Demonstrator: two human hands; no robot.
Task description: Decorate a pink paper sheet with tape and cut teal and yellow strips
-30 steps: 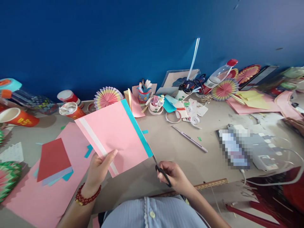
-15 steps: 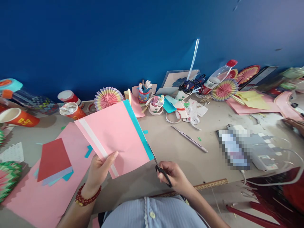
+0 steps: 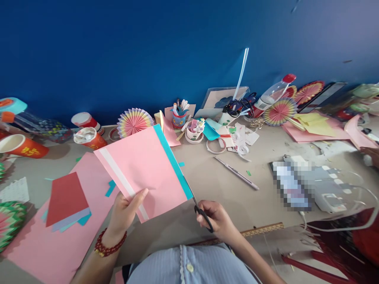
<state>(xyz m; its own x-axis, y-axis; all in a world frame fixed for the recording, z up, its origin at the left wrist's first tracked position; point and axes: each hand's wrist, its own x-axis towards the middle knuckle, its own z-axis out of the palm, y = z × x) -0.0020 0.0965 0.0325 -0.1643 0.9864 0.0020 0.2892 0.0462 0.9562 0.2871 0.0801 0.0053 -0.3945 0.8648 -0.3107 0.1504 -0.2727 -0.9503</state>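
My left hand (image 3: pixel 126 209) grips the lower left edge of a pink paper sheet (image 3: pixel 145 165), thumb on top, holding it raised over the table. A white strip (image 3: pixel 122 179) runs along the sheet's left side and a blue strip (image 3: pixel 173 161) along its right side. My right hand (image 3: pixel 214 219) is closed around the black handles of the scissors (image 3: pixel 201 215). The blades point up and away, lying along the outer edge of the blue strip near its lower corner; they are partly hidden by the paper.
On the left, a red paper stack (image 3: pixel 68 199) lies on a large pink sheet (image 3: pixel 56 248). A paper cutter pen (image 3: pixel 237 173) lies right of the scissors, then a phone (image 3: pixel 291 185) and a power strip (image 3: pixel 328 189). Cups, paper fans (image 3: pixel 135 123) and a tilted bottle (image 3: pixel 272 94) line the blue wall.
Both hands, the pink sheet and the scissors stay almost in place, with only a slight shift. At the far right edge, another person's hand has moved.
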